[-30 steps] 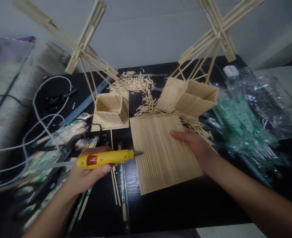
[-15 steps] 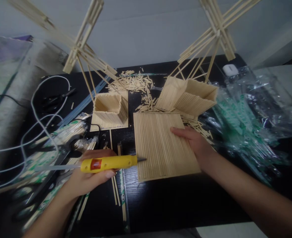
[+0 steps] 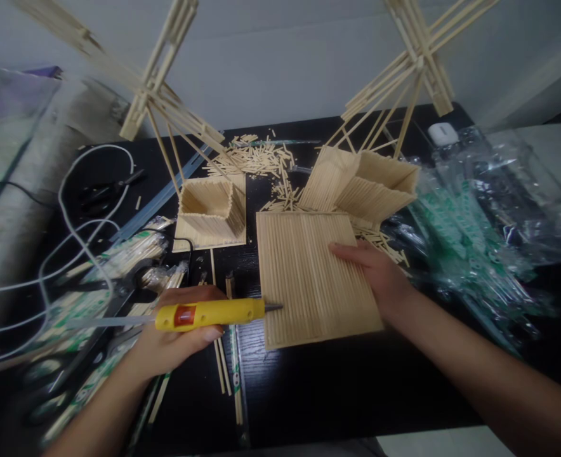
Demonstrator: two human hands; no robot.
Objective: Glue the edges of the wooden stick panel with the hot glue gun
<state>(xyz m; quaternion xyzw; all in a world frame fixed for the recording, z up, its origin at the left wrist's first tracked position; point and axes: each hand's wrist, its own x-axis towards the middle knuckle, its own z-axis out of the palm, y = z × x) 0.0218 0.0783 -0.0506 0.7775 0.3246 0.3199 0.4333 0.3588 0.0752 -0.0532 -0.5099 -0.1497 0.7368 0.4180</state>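
Observation:
My left hand [image 3: 180, 339] is closed around a yellow hot glue gun [image 3: 209, 314], which lies level with a clear glue stick out of its back end. The metal nozzle points right, over the left edge of a square panel [image 3: 313, 279] made of thin wooden sticks side by side; I cannot tell whether it touches. My right hand [image 3: 380, 276] grips the panel by its right edge, thumb on top and fingers hidden beneath. Beyond the panel, a stick-built box [image 3: 378, 184] stands tilted on the right. A smaller open box on a square base [image 3: 209, 209] stands on the left.
Windmill-like stick frames [image 3: 154, 95] rise at the back. Short cut sticks [image 3: 261, 158] are heaped between the boxes. Scissors [image 3: 94, 324], wrapped sticks and a white cable [image 3: 61, 190] crowd the left; green-printed plastic wrappers [image 3: 471, 235] cover the right. A blue ruler [image 3: 157, 197] lies behind.
The panel's far edge has risen slightly as my right hand tilts it a little. My left hand and the glue gun have barely moved.

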